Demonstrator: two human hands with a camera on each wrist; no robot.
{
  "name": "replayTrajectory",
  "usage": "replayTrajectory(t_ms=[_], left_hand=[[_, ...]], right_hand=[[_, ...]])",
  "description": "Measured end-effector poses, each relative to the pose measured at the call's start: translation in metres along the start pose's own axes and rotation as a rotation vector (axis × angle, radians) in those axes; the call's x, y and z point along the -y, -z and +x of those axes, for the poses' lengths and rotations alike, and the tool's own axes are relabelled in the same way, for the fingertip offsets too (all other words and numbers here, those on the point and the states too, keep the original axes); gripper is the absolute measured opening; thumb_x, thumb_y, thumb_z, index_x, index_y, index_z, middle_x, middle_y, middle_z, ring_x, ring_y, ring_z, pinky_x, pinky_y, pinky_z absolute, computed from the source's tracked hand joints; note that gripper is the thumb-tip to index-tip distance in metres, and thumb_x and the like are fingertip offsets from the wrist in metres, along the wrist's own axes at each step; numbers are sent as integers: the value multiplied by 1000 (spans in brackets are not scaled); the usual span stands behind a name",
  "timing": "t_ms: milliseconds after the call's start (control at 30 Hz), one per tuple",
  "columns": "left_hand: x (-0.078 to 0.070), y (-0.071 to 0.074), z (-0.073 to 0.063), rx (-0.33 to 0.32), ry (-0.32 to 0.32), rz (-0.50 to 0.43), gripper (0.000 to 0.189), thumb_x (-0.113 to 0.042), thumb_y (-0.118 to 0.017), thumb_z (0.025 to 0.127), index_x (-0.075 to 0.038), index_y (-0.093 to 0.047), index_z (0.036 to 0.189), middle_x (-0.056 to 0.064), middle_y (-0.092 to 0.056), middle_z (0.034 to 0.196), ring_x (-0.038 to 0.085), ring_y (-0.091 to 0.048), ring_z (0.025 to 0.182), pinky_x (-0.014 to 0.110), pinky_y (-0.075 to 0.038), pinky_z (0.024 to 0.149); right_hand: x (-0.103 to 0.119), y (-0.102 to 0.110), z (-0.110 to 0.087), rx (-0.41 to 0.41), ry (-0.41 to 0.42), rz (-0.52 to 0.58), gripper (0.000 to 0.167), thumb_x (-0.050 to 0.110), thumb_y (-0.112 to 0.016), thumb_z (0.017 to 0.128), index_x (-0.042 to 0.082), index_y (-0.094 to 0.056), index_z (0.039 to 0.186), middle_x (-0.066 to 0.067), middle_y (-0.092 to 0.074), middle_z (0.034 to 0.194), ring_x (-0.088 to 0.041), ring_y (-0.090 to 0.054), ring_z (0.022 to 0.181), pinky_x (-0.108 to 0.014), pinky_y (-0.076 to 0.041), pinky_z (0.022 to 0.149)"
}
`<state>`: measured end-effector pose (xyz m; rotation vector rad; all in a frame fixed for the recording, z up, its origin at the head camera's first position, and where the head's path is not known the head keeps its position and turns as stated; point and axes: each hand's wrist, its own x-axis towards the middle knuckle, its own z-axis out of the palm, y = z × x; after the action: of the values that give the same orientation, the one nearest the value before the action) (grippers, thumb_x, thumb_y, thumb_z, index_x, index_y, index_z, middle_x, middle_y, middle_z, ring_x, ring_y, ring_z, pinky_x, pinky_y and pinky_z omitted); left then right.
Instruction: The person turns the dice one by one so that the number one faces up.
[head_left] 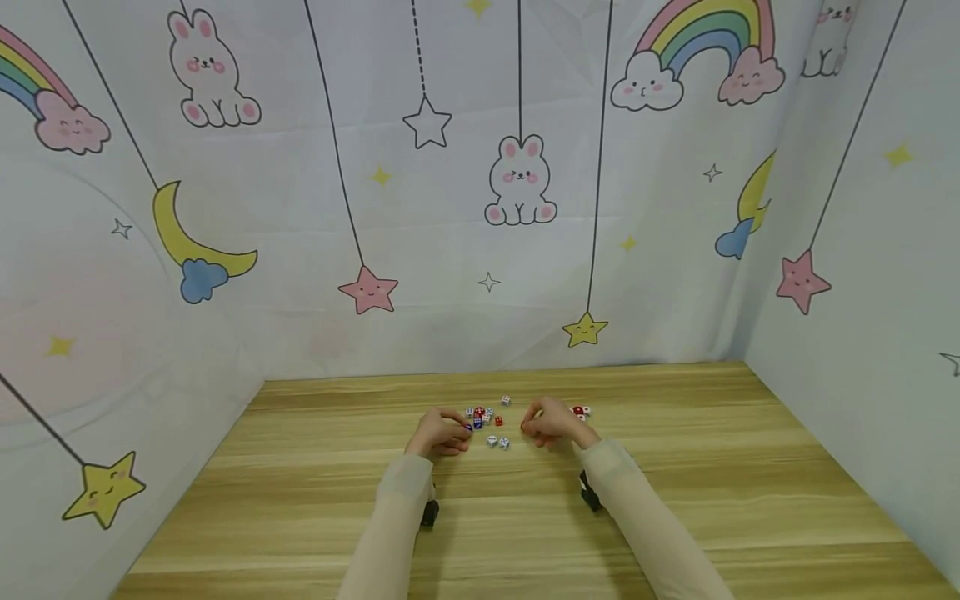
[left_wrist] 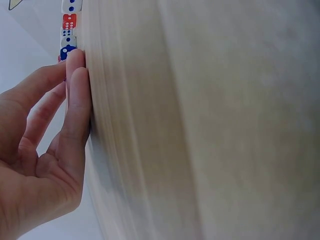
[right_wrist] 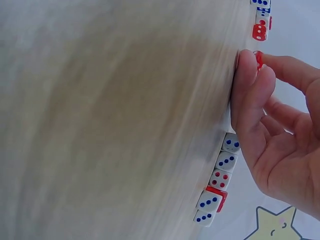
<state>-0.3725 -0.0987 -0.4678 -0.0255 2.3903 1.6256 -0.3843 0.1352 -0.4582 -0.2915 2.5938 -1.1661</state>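
Note:
My left hand (head_left: 440,432) is at the left edge of a loose group of small dice, its fingertips pinching a blue die (left_wrist: 68,52), partly hidden by the fingers. To the right of that group, my right hand (head_left: 553,422) pinches a red die (right_wrist: 259,60) between thumb and finger, low over the tabletop. Between the hands lie white dice, among them one white die (head_left: 504,443) at the front, along with a red die (head_left: 498,421) and a dark blue die (head_left: 477,423).
Beyond my right hand sits a second cluster of dice, with a white die (right_wrist: 220,179) showing red pips. The wooden table (head_left: 322,500) meets a patterned cloth backdrop (head_left: 450,325) behind and at both sides. A lone white die (head_left: 506,401) lies farther back.

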Motion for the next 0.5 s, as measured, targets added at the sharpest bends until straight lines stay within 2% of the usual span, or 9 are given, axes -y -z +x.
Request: replayTrajectory(t_ms=[267, 500], left_hand=[[-3, -1, -4, -1, -10, 3, 22, -4, -62, 81, 3, -62, 102, 16, -68, 68, 11, -61, 49, 27, -52, 50], [-3, -1, -2, -16, 7, -8, 23, -4, -62, 81, 3, -61, 102, 15, -68, 69, 11, -61, 50, 28, -53, 51]], right_hand=[[-6, -1, 3, 14, 6, 8, 8, 10, -63, 81, 6, -61, 88, -4, -60, 60, -10, -54, 47, -24, -46, 42], [-9, 2, 1, 33, 47, -1, 12, 7, -60, 82, 6, -61, 94, -4, -58, 60, -11, -54, 48, -25, -46, 43]])
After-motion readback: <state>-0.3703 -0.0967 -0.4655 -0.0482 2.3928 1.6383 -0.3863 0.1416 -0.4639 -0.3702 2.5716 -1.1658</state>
